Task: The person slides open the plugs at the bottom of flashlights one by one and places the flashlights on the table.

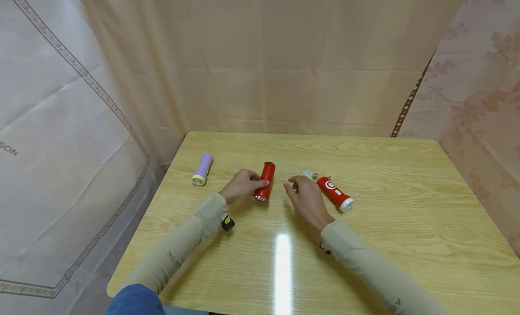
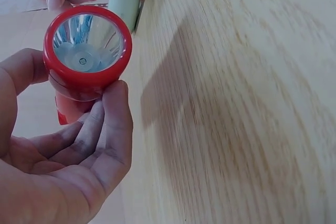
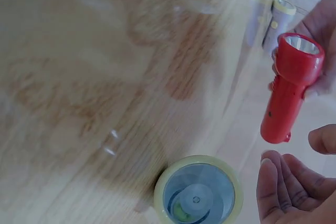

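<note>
My left hand (image 1: 241, 186) pinches a plain red flashlight (image 1: 266, 176) between thumb and fingers. In the left wrist view its silvery reflector (image 2: 86, 43) faces the camera, and a shadow falls on the table below. To the right of that flashlight, my right hand (image 1: 307, 198) hovers with loosely bent fingers and nothing in them. A pale green flashlight (image 1: 308, 174) lies just beyond the right hand, which partly hides it; its cream-rimmed lens (image 3: 202, 184) shows in the right wrist view. Beside that hand lies a red flashlight with a white head (image 1: 335, 193).
A purple flashlight (image 1: 203, 169) with a pale yellow head lies at the left of the wooden table (image 1: 390, 243). Beige curtain cloth (image 1: 284, 71) hangs behind the table, with patterned cloth at both sides.
</note>
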The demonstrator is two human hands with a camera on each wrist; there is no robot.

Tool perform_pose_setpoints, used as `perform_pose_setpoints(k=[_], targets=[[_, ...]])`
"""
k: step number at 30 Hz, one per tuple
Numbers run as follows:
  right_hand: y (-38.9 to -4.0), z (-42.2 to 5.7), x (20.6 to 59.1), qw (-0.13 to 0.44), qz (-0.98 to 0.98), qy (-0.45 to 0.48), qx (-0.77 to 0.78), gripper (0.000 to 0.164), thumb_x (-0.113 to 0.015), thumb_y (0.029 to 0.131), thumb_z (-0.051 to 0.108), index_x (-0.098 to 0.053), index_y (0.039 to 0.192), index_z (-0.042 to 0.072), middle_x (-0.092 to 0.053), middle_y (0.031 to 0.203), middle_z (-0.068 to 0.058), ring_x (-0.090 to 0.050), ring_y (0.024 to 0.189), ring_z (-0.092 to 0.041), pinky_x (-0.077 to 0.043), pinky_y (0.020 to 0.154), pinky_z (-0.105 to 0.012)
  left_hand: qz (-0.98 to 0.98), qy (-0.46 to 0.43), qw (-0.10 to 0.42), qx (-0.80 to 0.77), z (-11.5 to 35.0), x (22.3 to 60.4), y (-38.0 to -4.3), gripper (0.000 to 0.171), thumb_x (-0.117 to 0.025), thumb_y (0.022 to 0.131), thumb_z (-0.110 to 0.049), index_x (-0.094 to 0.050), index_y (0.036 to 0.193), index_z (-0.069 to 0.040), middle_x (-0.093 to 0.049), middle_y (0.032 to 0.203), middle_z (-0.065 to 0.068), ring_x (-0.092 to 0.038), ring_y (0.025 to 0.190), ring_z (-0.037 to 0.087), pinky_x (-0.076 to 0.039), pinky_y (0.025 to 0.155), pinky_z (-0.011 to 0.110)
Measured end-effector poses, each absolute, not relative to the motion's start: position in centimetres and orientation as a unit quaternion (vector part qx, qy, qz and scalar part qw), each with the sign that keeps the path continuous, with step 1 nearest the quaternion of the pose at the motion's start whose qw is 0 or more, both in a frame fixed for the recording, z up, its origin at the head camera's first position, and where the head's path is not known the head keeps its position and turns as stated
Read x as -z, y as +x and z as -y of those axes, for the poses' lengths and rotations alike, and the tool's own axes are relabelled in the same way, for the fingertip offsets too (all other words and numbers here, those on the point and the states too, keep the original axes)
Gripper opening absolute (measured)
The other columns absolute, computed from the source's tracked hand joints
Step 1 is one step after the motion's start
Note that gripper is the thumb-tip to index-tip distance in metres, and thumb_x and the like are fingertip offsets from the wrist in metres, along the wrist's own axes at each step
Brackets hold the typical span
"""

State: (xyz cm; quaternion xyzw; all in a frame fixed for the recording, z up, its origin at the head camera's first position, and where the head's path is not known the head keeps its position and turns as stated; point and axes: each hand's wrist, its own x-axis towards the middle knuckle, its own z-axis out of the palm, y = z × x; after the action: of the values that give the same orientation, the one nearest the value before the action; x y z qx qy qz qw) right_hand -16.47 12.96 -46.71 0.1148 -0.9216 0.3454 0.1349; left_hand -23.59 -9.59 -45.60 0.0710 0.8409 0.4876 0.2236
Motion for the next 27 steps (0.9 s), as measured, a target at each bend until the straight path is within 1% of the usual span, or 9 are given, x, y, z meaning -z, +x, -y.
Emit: perform_pose_setpoints(k=[4, 8, 13, 18, 23, 27], targets=[[-16.5, -12.5, 46.7, 0.119, 0.925, 0.124, -0.338, 0.034, -0.065, 0.104, 0.026, -0.071, 0.117, -0.004, -0.067, 0.09, -0.008, -0.062, 0.079, -0.02, -0.056, 0.068, -0.034, -0.825, 0.07, 0.235, -0.509, 9.5, 45.5, -23.6, 0.04, -0.074, 0.098, -0.029, -0.066, 0.121, 0.003, -0.071, 0.104, 0.012, -0.071, 0.087, 0.021, -0.062, 0.074, 0.031], [-16.6, -12.1, 46.7, 0.09, 0.919, 0.121, -0.366, 0.037, -0.064, 0.104, 0.029, -0.072, 0.119, -0.004, -0.07, 0.091, -0.005, -0.064, 0.08, -0.017, -0.057, 0.071, -0.034, -0.813, 0.069, 0.244, -0.524, 9.4, 45.5, -23.5, 0.04, -0.073, 0.098, -0.026, -0.064, 0.122, 0.005, -0.07, 0.106, 0.014, -0.072, 0.088, 0.023, -0.062, 0.076, 0.032], [-16.7, -11.5, 46.7, 0.039, 0.906, 0.11, -0.408, 0.043, -0.068, 0.102, 0.032, -0.069, 0.124, -0.006, -0.073, 0.093, -0.006, -0.067, 0.083, -0.017, -0.059, 0.074, -0.036, -0.799, 0.072, 0.252, -0.541, 9.5, 45.4, -23.4, 0.041, -0.073, 0.099, -0.025, -0.063, 0.123, 0.006, -0.069, 0.11, 0.015, -0.072, 0.089, 0.024, -0.062, 0.078, 0.035], [-16.6, -10.9, 46.6, 0.003, 0.901, 0.096, -0.423, 0.048, -0.07, 0.099, 0.039, -0.07, 0.125, -0.002, -0.074, 0.096, -0.005, -0.068, 0.083, -0.015, -0.059, 0.072, -0.034, -0.78, 0.074, 0.268, -0.561, 9.5, 45.6, -23.5, 0.039, -0.073, 0.099, -0.023, -0.064, 0.123, 0.006, -0.068, 0.113, 0.016, -0.072, 0.09, 0.025, -0.062, 0.081, 0.037], [-16.7, -10.3, 46.5, -0.005, 0.899, 0.093, -0.428, 0.047, -0.069, 0.099, 0.043, -0.073, 0.123, 0.003, -0.075, 0.095, -0.002, -0.068, 0.081, -0.013, -0.058, 0.07, -0.032, -0.77, 0.086, 0.279, -0.568, 9.5, 45.7, -23.5, 0.037, -0.072, 0.1, -0.023, -0.064, 0.121, 0.006, -0.068, 0.114, 0.017, -0.073, 0.091, 0.025, -0.062, 0.082, 0.037], [-16.7, -10.2, 46.3, -0.011, 0.895, 0.079, -0.44, 0.047, -0.07, 0.099, 0.042, -0.073, 0.123, 0.002, -0.076, 0.1, -0.006, -0.07, 0.085, -0.017, -0.06, 0.073, -0.035, -0.766, 0.098, 0.279, -0.571, 9.5, 45.8, -23.5, 0.036, -0.069, 0.101, -0.024, -0.064, 0.122, 0.006, -0.069, 0.113, 0.017, -0.073, 0.091, 0.026, -0.062, 0.082, 0.038]])
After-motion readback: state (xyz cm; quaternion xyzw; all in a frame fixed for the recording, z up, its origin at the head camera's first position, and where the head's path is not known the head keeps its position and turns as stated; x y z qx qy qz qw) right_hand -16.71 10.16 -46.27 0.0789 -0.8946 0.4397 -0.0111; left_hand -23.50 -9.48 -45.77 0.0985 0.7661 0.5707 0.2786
